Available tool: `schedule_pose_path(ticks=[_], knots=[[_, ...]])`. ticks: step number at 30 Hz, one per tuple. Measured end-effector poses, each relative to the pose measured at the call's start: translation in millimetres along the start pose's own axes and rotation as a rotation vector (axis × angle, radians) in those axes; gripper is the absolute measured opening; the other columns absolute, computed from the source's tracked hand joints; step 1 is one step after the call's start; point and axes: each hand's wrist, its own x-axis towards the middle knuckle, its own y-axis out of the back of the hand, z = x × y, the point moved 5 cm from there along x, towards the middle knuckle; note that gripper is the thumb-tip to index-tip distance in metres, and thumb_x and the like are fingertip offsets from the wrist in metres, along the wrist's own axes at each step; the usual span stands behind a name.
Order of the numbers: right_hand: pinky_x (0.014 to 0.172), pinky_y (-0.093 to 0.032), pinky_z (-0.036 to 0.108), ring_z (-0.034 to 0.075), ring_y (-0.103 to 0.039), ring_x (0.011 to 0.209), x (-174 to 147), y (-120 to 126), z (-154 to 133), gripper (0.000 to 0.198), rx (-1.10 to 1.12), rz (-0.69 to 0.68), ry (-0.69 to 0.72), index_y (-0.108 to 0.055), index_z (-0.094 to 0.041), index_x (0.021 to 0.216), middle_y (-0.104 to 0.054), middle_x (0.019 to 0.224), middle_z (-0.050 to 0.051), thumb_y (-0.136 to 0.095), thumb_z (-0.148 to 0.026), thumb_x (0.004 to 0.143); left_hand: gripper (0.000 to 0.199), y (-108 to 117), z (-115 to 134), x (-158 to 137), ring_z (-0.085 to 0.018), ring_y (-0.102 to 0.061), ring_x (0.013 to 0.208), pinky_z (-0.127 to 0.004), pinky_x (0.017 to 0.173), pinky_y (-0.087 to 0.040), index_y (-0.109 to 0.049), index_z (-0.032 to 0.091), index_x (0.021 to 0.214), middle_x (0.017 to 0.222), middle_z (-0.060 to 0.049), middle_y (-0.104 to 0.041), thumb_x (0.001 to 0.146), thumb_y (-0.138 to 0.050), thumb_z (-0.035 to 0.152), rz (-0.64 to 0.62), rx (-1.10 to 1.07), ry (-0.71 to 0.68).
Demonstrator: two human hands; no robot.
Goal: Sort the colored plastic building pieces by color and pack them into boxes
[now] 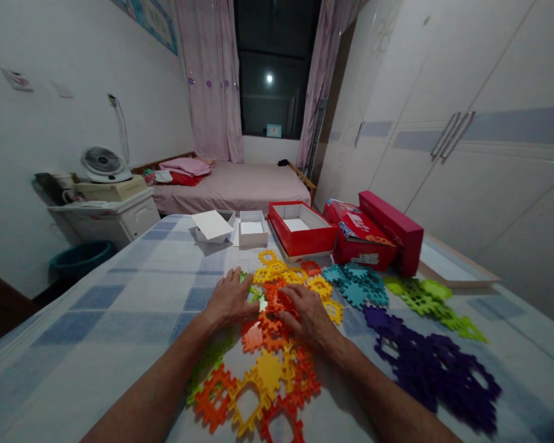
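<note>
My left hand (pixel 231 298) lies low over the cloth with its fingers spread, at the left edge of the pile, beside some green pieces (pixel 257 294). Opposite it, my right hand (pixel 311 314) rests on the orange plastic pieces (pixel 277 332) with toothed edges. Its fingers are bent and its thumb stands apart; no piece looks lifted. Yellow toothed pieces (pixel 268 369) are mixed with the orange ones nearer me. More yellow pieces (pixel 270 271) lie beyond my hands. Light green pieces (pixel 212 357) show partly behind my left forearm.
Right of my hands are teal pieces (pixel 357 286), lime green pieces (pixel 420 298) and dark purple pieces (pixel 425 357). Behind them stand a red open box (pixel 305 240), small white boxes (pixel 253 231), red packaging (pixel 364 237) and a shallow tray (pixel 471 277). A checked cloth (pixel 133 295) covers the surface.
</note>
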Motion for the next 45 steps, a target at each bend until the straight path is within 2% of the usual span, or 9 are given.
schedule_pose_path(ticks=[4,8,12,17,21,29,38,43,45], knots=[[0.099,-0.038,0.039,0.022,-0.051,0.116,0,1,-2,0.039,0.002,-0.005,0.002,-0.053,-0.020,0.123,-0.057,0.125,0.009,-0.056,-0.031,0.087,0.056,5,-7,1,-0.034,-0.046,0.120,-0.045,0.098,-0.039,-0.052,0.018,0.124,0.127,-0.018,-0.051,0.071,-0.057,0.032,0.003,-0.029,-0.029],[0.099,-0.039,0.040,0.023,-0.052,0.115,0,1,-1,0.037,-0.004,-0.011,0.004,-0.055,-0.020,0.123,-0.058,0.125,0.009,-0.055,-0.031,0.087,0.036,13,-23,3,-0.029,-0.057,0.103,-0.041,0.089,-0.045,-0.062,0.019,0.104,0.109,-0.014,-0.060,0.069,-0.053,0.024,0.027,-0.119,-0.001],[0.097,-0.041,0.041,0.024,-0.053,0.114,0,-2,2,0.036,-0.029,0.002,0.034,-0.055,-0.021,0.123,-0.057,0.125,0.010,-0.053,-0.032,0.088,0.037,19,-38,6,-0.026,-0.057,0.108,-0.035,0.094,-0.044,-0.065,0.023,0.102,0.114,-0.008,-0.063,0.065,-0.059,0.023,0.075,-0.201,0.010],[0.098,-0.040,0.046,0.027,-0.049,0.118,3,9,-12,0.031,-0.095,0.065,0.052,-0.059,-0.021,0.116,-0.055,0.127,0.013,-0.053,-0.034,0.088,0.037,21,-57,12,-0.022,-0.057,0.110,-0.032,0.098,-0.043,-0.063,0.021,0.112,0.120,-0.008,-0.062,0.083,-0.048,0.037,0.260,-0.310,0.108],[0.094,-0.041,0.041,0.025,-0.053,0.112,27,9,-44,0.029,-0.114,-0.055,0.132,-0.060,-0.020,0.115,-0.060,0.119,0.011,-0.053,-0.031,0.089,0.034,16,-74,14,-0.025,-0.056,0.108,-0.039,0.099,-0.041,-0.066,0.017,0.103,0.112,-0.012,-0.064,0.088,-0.040,0.032,0.390,-0.313,0.225],[0.079,-0.044,0.038,0.030,-0.060,0.098,85,-30,-74,0.032,-0.372,-0.321,0.056,-0.066,-0.015,0.098,-0.067,0.101,0.016,-0.068,-0.040,0.078,0.037,11,-85,16,-0.022,-0.059,0.098,-0.034,0.089,-0.043,-0.069,0.019,0.090,0.101,-0.009,-0.068,0.092,-0.033,0.029,0.408,-0.339,0.266],[0.073,-0.039,0.029,0.027,-0.058,0.100,85,-33,-67,0.043,-0.292,-0.432,-0.103,-0.065,-0.011,0.103,-0.064,0.107,0.017,-0.068,-0.044,0.075,0.033,10,-91,18,-0.019,-0.059,0.096,-0.029,0.086,-0.042,-0.069,0.021,0.089,0.098,-0.006,-0.068,0.093,-0.036,0.026,0.400,-0.412,0.325],[0.064,-0.033,0.026,0.019,-0.059,0.084,81,-31,-62,0.018,-0.225,-0.403,-0.062,-0.062,-0.014,0.093,-0.066,0.092,0.010,-0.053,-0.029,0.086,0.032,9,-92,18,-0.018,-0.060,0.092,-0.028,0.083,-0.042,-0.070,0.022,0.088,0.093,-0.005,-0.070,0.092,-0.038,0.028,0.399,-0.460,0.349],[0.064,-0.033,0.026,0.017,-0.058,0.081,86,-28,-60,0.020,-0.191,-0.376,-0.053,-0.061,-0.015,0.089,-0.065,0.089,0.009,-0.045,-0.026,0.090,0.035,8,-93,18,-0.018,-0.061,0.091,-0.028,0.082,-0.043,-0.070,0.021,0.087,0.091,-0.005,-0.070,0.093,-0.036,0.031,0.400,-0.484,0.360]])
